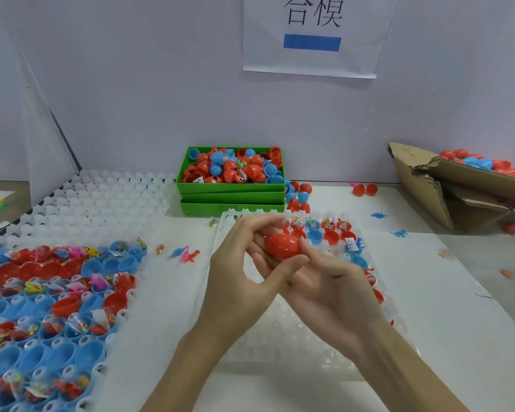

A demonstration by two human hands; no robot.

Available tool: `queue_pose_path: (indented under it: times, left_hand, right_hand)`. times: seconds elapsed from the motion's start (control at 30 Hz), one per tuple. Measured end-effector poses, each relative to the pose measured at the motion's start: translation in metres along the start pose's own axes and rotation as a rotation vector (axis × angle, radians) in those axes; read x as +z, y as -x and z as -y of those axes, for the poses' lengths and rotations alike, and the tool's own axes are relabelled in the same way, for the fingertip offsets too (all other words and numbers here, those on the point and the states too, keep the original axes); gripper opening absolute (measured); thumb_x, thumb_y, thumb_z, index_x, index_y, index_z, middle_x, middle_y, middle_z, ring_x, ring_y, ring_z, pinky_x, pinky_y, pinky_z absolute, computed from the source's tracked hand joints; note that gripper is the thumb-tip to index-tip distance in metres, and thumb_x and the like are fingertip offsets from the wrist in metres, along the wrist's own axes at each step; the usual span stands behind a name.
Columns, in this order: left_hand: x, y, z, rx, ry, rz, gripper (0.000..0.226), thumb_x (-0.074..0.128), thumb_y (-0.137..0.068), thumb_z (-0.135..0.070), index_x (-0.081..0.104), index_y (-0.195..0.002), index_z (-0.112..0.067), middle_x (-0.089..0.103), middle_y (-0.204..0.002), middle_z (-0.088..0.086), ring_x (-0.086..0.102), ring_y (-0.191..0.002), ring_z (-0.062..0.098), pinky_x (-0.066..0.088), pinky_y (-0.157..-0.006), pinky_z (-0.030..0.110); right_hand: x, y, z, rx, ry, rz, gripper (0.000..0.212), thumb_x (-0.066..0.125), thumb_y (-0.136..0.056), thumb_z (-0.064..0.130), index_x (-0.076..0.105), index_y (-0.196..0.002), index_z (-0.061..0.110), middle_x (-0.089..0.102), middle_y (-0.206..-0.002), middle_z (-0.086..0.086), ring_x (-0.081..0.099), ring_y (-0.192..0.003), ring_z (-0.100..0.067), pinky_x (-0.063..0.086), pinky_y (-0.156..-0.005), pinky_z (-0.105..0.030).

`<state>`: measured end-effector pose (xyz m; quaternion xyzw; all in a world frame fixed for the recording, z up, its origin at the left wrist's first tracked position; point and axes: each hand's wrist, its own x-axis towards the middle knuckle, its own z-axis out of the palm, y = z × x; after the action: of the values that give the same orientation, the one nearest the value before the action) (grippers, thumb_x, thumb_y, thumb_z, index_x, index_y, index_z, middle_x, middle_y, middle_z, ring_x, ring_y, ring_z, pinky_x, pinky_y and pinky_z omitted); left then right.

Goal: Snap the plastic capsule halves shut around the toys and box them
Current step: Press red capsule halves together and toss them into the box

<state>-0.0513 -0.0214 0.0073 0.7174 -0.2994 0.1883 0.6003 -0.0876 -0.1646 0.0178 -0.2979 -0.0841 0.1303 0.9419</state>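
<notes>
Between the two hands, just above the white tabletop [458, 307], sits a closed red plastic egg-shaped capsule [281, 245]. The left hand [244, 272] curls fingers and thumb round it from the left; the right hand [327, 286] cradles it from below and pinches its right end, so each grip is closed on the capsule. Just beyond the hands lies a white moulded plastic tray [229, 217] holding open red and blue halves with bagged toys. Farther behind stands a green plastic bin [232, 187] heaped with capsule halves. Well off to the right, a torn cardboard box [422, 185] holds finished capsules.
</notes>
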Motion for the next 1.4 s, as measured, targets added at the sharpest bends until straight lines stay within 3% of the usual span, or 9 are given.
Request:
queue_pose_path:
  times: [0.13, 0.27, 0.57, 0.7, 0.83, 1.0, 1.13, 1.27, 1.4]
  left_hand:
    - [-0.001, 0.0, -0.001, 0.003, 0.052, -0.081, 0.064, 0.088, -0.079, -0.041, 0.058, -0.133, -0.026, 0.07, -0.122, -0.013, 0.067, -0.121, 0.016, 0.054, -0.097, 0.018]
    - [-0.003, -0.002, -0.001, 0.019, 0.017, -0.044, 0.048, 0.083, -0.084, -0.044, 0.066, -0.124, -0.025, 0.07, -0.121, -0.017, 0.066, -0.121, 0.013, 0.054, -0.094, 0.016]
    - [-0.004, -0.002, -0.001, 0.015, 0.061, 0.034, 0.036, 0.079, -0.088, -0.034, 0.068, -0.119, -0.018, 0.073, -0.123, -0.009, 0.066, -0.124, 0.021, 0.055, -0.102, 0.035]
    - [-0.002, -0.002, -0.003, 0.041, 0.059, 0.069, 0.035, 0.075, -0.092, -0.028, 0.068, -0.123, -0.013, 0.071, -0.127, -0.007, 0.064, -0.127, 0.02, 0.054, -0.104, 0.033]
    - [-0.004, -0.004, -0.003, -0.021, 0.116, 0.103, 0.034, 0.072, -0.093, -0.031, 0.063, -0.124, -0.024, 0.069, -0.131, -0.011, 0.062, -0.13, 0.018, 0.053, -0.105, 0.029]
    - [-0.002, -0.002, -0.001, -0.029, 0.075, 0.04, 0.053, 0.081, -0.087, -0.04, 0.053, -0.132, -0.034, 0.062, -0.135, -0.017, 0.059, -0.132, 0.016, 0.053, -0.105, 0.03]
    - [-0.002, -0.003, 0.002, 0.002, -0.063, -0.068, 0.075, 0.085, -0.078, -0.049, 0.045, -0.14, -0.038, 0.056, -0.141, -0.02, 0.055, -0.134, 0.012, 0.047, -0.103, 0.016]
    - [-0.004, -0.005, 0.0, 0.128, -0.214, -0.024, 0.056, 0.079, -0.085, -0.047, 0.062, -0.133, -0.025, 0.057, -0.139, -0.008, 0.053, -0.135, 0.017, 0.046, -0.11, 0.022]
    - [-0.007, -0.005, -0.003, 0.151, -0.172, -0.02, 0.043, 0.079, -0.089, -0.039, 0.067, -0.127, -0.023, 0.065, -0.128, -0.013, 0.06, -0.127, 0.016, 0.047, -0.106, 0.021]
  right_hand:
    - [-0.002, -0.002, -0.009, 0.038, -0.194, -0.004, 0.038, 0.057, -0.104, 0.006, 0.056, -0.137, -0.013, 0.054, -0.145, -0.029, 0.049, -0.142, -0.037, 0.042, -0.117, -0.038]
    - [-0.004, -0.003, -0.01, 0.061, -0.265, -0.01, 0.039, 0.064, -0.101, 0.004, 0.057, -0.133, -0.015, 0.059, -0.136, -0.03, 0.057, -0.133, -0.037, 0.048, -0.111, -0.037]
    - [-0.005, -0.003, -0.008, 0.002, -0.179, -0.002, 0.045, 0.079, -0.086, 0.002, 0.063, -0.126, -0.013, 0.061, -0.123, -0.026, 0.066, -0.115, -0.035, 0.055, -0.102, -0.035]
    - [-0.006, -0.002, -0.004, -0.004, -0.123, 0.04, 0.044, 0.077, -0.088, 0.005, 0.064, -0.126, -0.011, 0.063, -0.122, -0.023, 0.066, -0.112, -0.03, 0.055, -0.102, -0.031]
    - [-0.005, -0.003, -0.003, -0.029, -0.05, 0.022, 0.038, 0.074, -0.092, 0.009, 0.067, -0.124, -0.009, 0.066, -0.125, -0.023, 0.065, -0.121, -0.031, 0.055, -0.1, -0.029]
    - [-0.004, -0.003, 0.001, 0.025, -0.068, 0.005, 0.043, 0.057, -0.102, 0.004, 0.052, -0.143, -0.008, 0.05, -0.151, -0.026, 0.048, -0.143, -0.037, 0.043, -0.116, -0.039]
    - [-0.005, -0.003, 0.008, 0.037, -0.109, -0.043, 0.055, 0.04, -0.105, -0.002, 0.027, -0.159, -0.002, 0.037, -0.16, -0.027, 0.037, -0.15, -0.04, 0.027, -0.125, -0.051]
    - [-0.01, -0.003, 0.008, 0.002, -0.063, -0.021, 0.06, 0.051, -0.1, -0.002, 0.032, -0.157, -0.001, 0.048, -0.153, -0.026, 0.048, -0.142, -0.041, 0.031, -0.123, -0.054]
    - [-0.01, -0.005, 0.001, -0.016, -0.029, -0.009, 0.053, 0.06, -0.1, 0.003, 0.045, -0.151, -0.003, 0.051, -0.149, -0.026, 0.052, -0.139, -0.041, 0.041, -0.115, -0.055]
